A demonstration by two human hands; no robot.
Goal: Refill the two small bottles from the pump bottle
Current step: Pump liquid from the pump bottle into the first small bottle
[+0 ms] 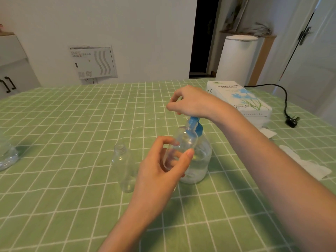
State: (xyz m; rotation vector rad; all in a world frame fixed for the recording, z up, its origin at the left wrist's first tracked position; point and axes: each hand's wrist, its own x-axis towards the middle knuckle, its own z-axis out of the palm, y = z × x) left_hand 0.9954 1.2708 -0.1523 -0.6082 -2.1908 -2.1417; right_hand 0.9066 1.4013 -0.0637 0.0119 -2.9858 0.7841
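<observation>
A clear pump bottle (201, 160) with a blue pump head (195, 125) stands mid-table, holding some clear liquid. My right hand (190, 102) rests on top of the pump head, fingers curled over it. My left hand (163, 170) holds a small clear bottle (183, 142) tilted, with its open mouth up against the blue spout. A second small clear bottle (124, 168) stands uncapped on the cloth just left of my left hand.
The table wears a green checked cloth (72, 124). A tissue paper pack (238, 99) lies at the back right, with a black cord and plug (291, 120) beyond it. Crumpled white tissue (309, 164) lies right. A clear plastic object (7, 155) sits at the left edge.
</observation>
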